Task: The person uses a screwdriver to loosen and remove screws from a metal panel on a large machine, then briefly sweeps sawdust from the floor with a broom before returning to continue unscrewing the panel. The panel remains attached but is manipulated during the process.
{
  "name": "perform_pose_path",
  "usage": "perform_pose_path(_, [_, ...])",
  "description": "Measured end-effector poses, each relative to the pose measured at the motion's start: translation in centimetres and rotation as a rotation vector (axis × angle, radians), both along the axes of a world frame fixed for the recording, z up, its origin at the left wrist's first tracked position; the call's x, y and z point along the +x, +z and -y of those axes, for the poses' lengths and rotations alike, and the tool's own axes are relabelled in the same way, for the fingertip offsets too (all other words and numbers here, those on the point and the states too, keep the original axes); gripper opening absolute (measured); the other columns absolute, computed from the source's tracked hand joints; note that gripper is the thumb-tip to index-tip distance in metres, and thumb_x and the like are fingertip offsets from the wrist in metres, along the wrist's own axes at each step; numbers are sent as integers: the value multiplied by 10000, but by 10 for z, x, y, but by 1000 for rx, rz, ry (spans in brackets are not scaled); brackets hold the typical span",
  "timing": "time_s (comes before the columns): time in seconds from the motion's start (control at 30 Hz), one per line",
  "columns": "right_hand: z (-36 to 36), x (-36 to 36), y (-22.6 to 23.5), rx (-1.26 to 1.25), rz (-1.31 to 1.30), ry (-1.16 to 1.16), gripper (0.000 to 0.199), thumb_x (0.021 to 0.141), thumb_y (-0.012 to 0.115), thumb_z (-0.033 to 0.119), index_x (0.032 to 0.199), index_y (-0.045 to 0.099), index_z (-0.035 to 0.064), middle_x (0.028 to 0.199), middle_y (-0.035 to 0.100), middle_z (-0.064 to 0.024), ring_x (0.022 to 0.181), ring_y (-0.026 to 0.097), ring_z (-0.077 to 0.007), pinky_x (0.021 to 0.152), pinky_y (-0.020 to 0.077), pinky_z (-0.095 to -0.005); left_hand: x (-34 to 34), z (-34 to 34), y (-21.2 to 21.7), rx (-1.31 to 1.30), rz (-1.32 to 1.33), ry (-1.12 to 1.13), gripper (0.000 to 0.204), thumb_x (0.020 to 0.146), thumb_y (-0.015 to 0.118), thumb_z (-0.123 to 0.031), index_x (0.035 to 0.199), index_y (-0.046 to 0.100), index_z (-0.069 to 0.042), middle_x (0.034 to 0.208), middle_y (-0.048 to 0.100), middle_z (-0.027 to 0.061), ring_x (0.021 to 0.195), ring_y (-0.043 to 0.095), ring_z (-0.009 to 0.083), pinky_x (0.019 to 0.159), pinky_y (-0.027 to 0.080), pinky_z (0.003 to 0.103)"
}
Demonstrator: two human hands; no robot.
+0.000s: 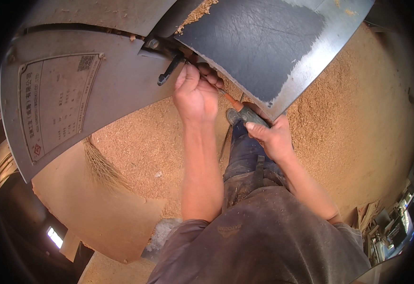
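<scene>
Low in the frame's centre, the person's dusty dark trousers stand over a sawdust-covered floor. Just right of centre, the right hand has its grip wrapped round the grey handle of an air blow gun. Above it, at upper centre, the left hand pinches the gun's orange nozzle beside a black lever on the grey machine housing. A straw broom lies at left.

Warm even light — fisheye bend, dark rim.
</scene>
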State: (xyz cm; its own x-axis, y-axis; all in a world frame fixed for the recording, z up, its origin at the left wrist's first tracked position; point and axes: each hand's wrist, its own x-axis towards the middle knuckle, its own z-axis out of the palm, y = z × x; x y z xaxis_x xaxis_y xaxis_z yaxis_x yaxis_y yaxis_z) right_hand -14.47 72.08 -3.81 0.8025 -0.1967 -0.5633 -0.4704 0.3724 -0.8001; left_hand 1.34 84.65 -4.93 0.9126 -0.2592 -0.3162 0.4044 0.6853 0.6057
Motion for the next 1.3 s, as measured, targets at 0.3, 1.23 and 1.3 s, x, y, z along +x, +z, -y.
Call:
perform_pose_path(0.3, [-4, -1, -5, -82, 130, -88, 227, 938, 702, 100, 1099, 691, -60, 894, 700, -120, 646, 577, -145, 581, 451, -275, 6, 7, -2, -15, -96, 130, 104, 1061, 504, -108, 982, 554, -64, 803, 546, 43, 659, 481, 168, 582, 400, 311])
perform_pose_path(1.23, [17, -6, 0, 882, -104, -254, 248, 1040, 417, 217, 986, 571, 30, 696, 618, -105, 455, 403, -146, 446, 325, -300, 0, 20, 9, 17, -163, 204, 154, 1092, 452, -131, 992, 548, -65, 774, 516, 38, 628, 465, 166, 570, 385, 315])
perform_pose_path(1.3, [9, -12, -7, 569, -6, -250, 197, 1023, 543, 183, 1089, 599, 6, 762, 648, -98, 513, 470, -136, 489, 379, -292, 0, 23, 12, 68, -170, 237, 165, 1093, 453, -135, 975, 546, -65, 773, 516, 39, 630, 466, 168, 573, 388, 320])
